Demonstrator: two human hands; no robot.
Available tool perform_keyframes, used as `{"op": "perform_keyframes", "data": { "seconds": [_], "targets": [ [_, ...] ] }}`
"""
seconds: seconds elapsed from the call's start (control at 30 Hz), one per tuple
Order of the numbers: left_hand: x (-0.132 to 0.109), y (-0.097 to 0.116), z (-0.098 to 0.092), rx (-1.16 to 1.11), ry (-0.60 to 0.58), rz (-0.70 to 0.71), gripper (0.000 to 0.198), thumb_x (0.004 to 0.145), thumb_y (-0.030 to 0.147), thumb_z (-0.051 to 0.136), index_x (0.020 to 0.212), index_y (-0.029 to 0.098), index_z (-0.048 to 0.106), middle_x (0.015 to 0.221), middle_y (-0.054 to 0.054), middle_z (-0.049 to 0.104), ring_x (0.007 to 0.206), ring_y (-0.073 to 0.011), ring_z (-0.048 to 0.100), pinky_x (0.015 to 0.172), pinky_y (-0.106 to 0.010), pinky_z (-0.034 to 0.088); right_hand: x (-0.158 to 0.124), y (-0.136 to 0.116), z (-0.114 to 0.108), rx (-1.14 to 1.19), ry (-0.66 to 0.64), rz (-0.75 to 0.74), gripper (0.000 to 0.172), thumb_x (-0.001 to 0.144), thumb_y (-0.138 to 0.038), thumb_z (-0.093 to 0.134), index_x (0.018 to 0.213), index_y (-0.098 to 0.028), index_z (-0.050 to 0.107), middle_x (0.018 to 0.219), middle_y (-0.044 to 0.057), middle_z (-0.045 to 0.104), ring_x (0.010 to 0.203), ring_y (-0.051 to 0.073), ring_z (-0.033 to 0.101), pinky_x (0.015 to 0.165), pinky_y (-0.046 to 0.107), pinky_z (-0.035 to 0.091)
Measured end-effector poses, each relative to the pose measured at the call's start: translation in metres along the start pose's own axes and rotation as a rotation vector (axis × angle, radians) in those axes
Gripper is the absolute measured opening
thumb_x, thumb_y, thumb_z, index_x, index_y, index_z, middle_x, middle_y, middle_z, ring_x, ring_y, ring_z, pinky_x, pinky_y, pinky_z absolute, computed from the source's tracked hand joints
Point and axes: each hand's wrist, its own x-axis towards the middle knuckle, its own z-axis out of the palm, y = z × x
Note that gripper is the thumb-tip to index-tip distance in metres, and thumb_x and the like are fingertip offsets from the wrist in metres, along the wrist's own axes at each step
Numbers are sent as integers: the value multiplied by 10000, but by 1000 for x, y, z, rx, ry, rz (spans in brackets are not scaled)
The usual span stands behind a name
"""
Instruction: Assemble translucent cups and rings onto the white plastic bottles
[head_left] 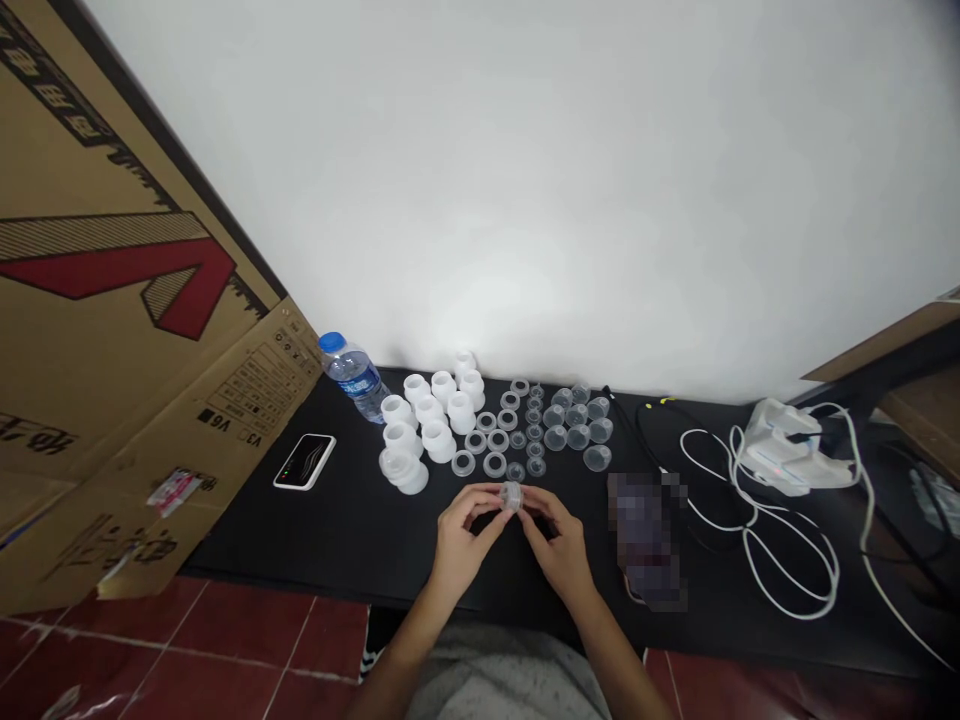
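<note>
Between the fingertips of both hands is a small clear plastic ring-shaped part, raised near the table's front edge. My left hand pinches it from one side, my right hand from the other. Just beyond lie several flat translucent rings and a column of smaller clear discs. To their right sit several clear dome-shaped caps. White wide-necked plastic pieces stand grouped on the left. The exact make-up of the held part is too small to tell.
A water bottle leans by the wall, near a white-edged device. A large cardboard box borders the left side. A blurred phone-like object, white cables and a white charger-like unit occupy the right of the black table.
</note>
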Motion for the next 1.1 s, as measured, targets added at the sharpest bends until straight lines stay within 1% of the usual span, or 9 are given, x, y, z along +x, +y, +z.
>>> {"op": "perform_keyframes", "data": {
  "seconds": [0.1,0.17,0.33,0.43,0.53,0.63,0.77,0.93,1.1],
  "targets": [
    [0,1,1,-77,19,-60,305,912,342,855,1125,201,690,1167,-123,812,1077,-275,822,960,-452,706,0,-3,-1,17,-26,-6,366,1046,-324,651,1400,-235,634,1140,110,840,1101,269,819,1001,423,653],
    [0,1,1,-75,12,-82,390,899,353,867,1209,201,685,1173,-129,816,1063,-277,826,960,-464,708,0,-5,-3,1,-39,-13,393,1034,-327,666,1413,-240,614,1101,103,843,1068,266,816,961,414,658],
    [0,2,-2,-40,-39,-14,238,911,363,849,1074,198,799,1161,-124,798,1037,-273,821,932,-460,718,1,-8,-5,5,-62,-22,403,1018,-310,692,1407,-250,603,1035,77,843,943,241,791,866,375,651],
    [0,2,-5,-44,-66,-19,247,962,379,790,1136,204,804,1197,-138,795,1110,-291,805,951,-463,707,0,-8,-4,6,-57,-20,441,1027,-303,681,1452,-254,578,1038,75,837,929,238,779,852,372,644],
    [1,0,-6,-45,-53,-33,219,1004,375,738,1120,206,817,1163,-140,809,1122,-289,804,955,-433,698,-1,-7,-4,7,-66,-29,478,1016,-278,701,1474,-273,565,1038,56,834,940,232,768,859,363,637],
    [1,-1,-6,-41,-22,-44,190,990,366,761,1087,216,828,1117,-124,822,1086,-281,813,938,-419,697,-2,-5,-4,-8,-89,-34,522,994,-289,737,1490,-273,574,1070,60,824,958,235,760,880,370,633],
    [2,2,-5,25,-19,-31,194,988,388,763,1055,222,838,1108,-124,823,1066,-281,811,916,-416,696,0,-2,-4,-61,-86,-60,470,1002,-302,721,1466,-287,647,1109,67,768,897,211,726,861,356,631],
    [2,3,-5,125,-56,2,204,1012,386,730,982,216,839,1129,-128,795,1008,-258,800,858,-376,683,2,-2,-2,-127,-39,-95,370,983,-296,752,1351,-285,719,1062,72,720,897,232,679,800,362,619],
    [0,3,-8,249,-14,55,154,1020,340,719,981,245,834,1150,-99,755,1081,-256,754,966,-406,636,2,-5,1,-147,0,-93,300,997,-324,745,1292,-275,720,1266,127,700,1092,279,684,811,369,620]
  ]
}}
